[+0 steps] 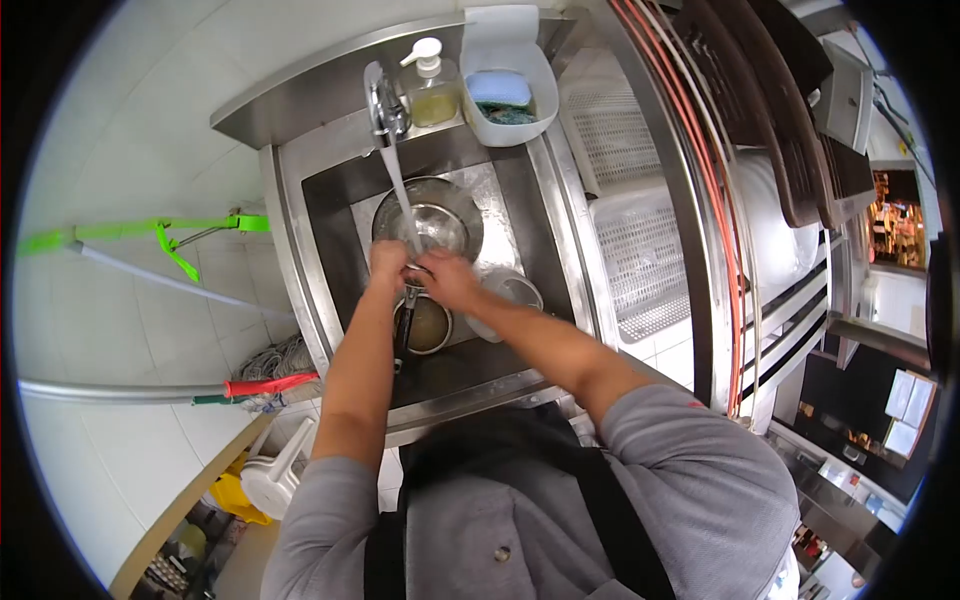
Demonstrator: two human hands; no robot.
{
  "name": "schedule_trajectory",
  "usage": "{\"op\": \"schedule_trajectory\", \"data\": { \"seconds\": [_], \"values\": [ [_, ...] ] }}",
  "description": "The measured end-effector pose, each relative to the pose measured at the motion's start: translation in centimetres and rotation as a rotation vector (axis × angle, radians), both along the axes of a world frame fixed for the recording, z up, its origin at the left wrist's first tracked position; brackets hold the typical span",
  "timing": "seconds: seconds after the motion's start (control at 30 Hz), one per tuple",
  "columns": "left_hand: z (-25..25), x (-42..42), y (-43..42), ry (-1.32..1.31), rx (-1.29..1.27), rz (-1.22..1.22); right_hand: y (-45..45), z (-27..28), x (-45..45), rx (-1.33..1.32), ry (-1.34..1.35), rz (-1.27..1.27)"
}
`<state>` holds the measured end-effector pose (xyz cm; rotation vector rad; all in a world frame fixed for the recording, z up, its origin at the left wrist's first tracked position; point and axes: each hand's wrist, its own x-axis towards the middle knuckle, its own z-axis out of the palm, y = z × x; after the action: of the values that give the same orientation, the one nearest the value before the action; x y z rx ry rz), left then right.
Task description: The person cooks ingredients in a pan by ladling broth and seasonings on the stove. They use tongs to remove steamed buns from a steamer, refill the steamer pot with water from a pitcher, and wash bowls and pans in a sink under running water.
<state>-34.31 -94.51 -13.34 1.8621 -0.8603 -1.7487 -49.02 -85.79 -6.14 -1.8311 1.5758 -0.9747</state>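
Note:
My left hand (388,262) and my right hand (450,280) meet over the sink (550,220), beside the stream of running water (401,190). Both have their fingers closed around a small dark piece between them, whose kind I cannot make out. A black handle (404,330) runs down below the hands; what it joins is hidden. Just beyond them lies a round metal pan or bowl (440,215), wet inside. A smaller metal container (430,328) sits below the hands, and a translucent tub (515,290) is beside my right hand. The faucet (383,105) is running.
Behind the sink stand a soap dispenser (434,100) and a white holder (512,132) with a blue sponge (498,88). White perforated baskets (640,255) are to the right, past the sink's edge. A mop head (285,368) hangs at the left.

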Motion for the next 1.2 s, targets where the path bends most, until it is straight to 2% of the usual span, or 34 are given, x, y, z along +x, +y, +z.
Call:
{"op": "schedule_trajectory", "data": {
  "seconds": [0.03, 0.07, 0.13, 0.17, 0.23, 0.27, 0.3, 0.37, 0.4, 0.47, 0.5, 0.53, 0.6, 0.63, 0.67, 0.73, 0.8, 0.87, 0.9, 0.93, 1.0, 1.03, 1.1, 1.13, 1.17, 1.2],
  "values": [
    [4.5, 0.0, 0.3, 0.041, 0.040, 0.164, -0.5, -0.7, -1.6, 0.003, -0.035, 0.197],
    [5.3, 0.0, 1.2, 0.034, 0.039, 0.177, -2.2, -1.5, -3.1, 0.003, -0.043, 0.209],
    [6.1, 0.1, 2.6, 0.133, 0.100, 0.077, -5.2, -3.4, -5.0, 0.421, 0.457, 0.448],
    [7.2, -0.6, 3.5, 0.231, 0.139, 0.038, -6.0, -4.6, -3.9, 0.420, 0.457, 0.451],
    [8.5, -1.9, 4.1, 0.289, 0.098, 0.070, -7.2, -6.3, -0.3, 0.401, 0.386, 0.011],
    [8.9, -2.1, 4.1, 0.346, 0.052, 0.103, -7.4, -6.5, -0.4, 0.397, 0.386, 0.015],
    [8.9, -0.8, 3.4, 0.250, 0.083, 0.051, -7.1, -6.3, -0.4, 0.506, 0.342, 0.139],
    [8.8, 0.5, 4.6, 0.278, 0.074, 0.024, -6.7, -6.0, -0.1, 0.718, 0.249, 0.391],
    [9.0, 0.8, 4.9, 0.315, 0.064, -0.009, -6.8, -5.9, 0.1, 0.716, 0.249, 0.394],
    [8.7, 0.8, 4.9, 0.347, 0.071, 0.040, -7.1, -5.6, 0.5, 0.458, 0.007, 0.090],
    [8.2, 0.7, 5.0, 0.382, 0.080, 0.093, -7.4, -5.7, 0.7, 0.457, 0.007, 0.089],
    [7.3, 0.7, 5.3, 0.417, 0.092, 0.148, -7.5, -6.1, 0.9, 0.563, 0.003, 0.105],
    [6.9, 1.2, 5.5, 0.450, 0.112, 0.088, -7.6, -6.7, 1.3, 0.774, -0.013, 0.132],
    [8.1, 0.2, 5.8, 0.475, 0.089, 0.157, -7.2, -6.3, 0.6, 0.383, 0.013, -0.017],
    [9.3, -0.3, 5.9, 0.500, 0.066, 0.225, -7.0, -5.9, 0.9, 0.383, 0.012, -0.019],
    [10.4, -0.1, 5.6, 0.462, 0.062, 0.173, -6.8, -5.3, 1.4, 0.522, -0.155, 0.094],
    [10.4, 0.0, 5.2, 0.423, 0.054, 0.124, -7.1, -4.4, 0.7, 0.566, -0.107, 0.141],
    [9.4, -0.2, 4.8, 0.399, 0.064, 0.100, -6.5, -3.4, 1.5, 0.355, -0.168, -0.218],
    [9.7, -0.4, 4.6, 0.389, 0.066, 0.088, -6.8, -3.9, 1.5, 0.514, -0.259, 0.000],
    [10.0, -0.6, 4.5, 0.395, 0.062, 0.090, -7.5, -4.4, 0.8, 0.511, -0.253, 0.002],
    [10.7, -0.5, 4.8, 0.403, 0.041, 0.026, -7.9, -5.0, -0.1, 0.674, 0.159, 0.077],
    [9.8, -0.8, 4.8, 0.373, 0.045, 0.069, -7.5, -5.2, 0.1, 0.677, 0.158, 0.077],
    [9.6, -0.6, 3.2, 0.307, 0.048, -0.005, -6.3, -5.6, 1.2, 0.697, -0.232, 0.022],
    [11.1, -0.7, 2.9, 0.241, 0.051, -0.073, -5.8, -4.8, 1.6, 0.703, -0.428, -0.002],
    [12.9, -0.7, 2.9, 0.216, 0.002, -0.140, -5.9, -3.9, 0.6, 1.034, -0.258, 0.128],
    [12.4, -0.9, 2.9, 0.211, 0.000, -0.143, -6.3, -3.2, -0.2, 1.030, -0.263, 0.128]
  ]
}}
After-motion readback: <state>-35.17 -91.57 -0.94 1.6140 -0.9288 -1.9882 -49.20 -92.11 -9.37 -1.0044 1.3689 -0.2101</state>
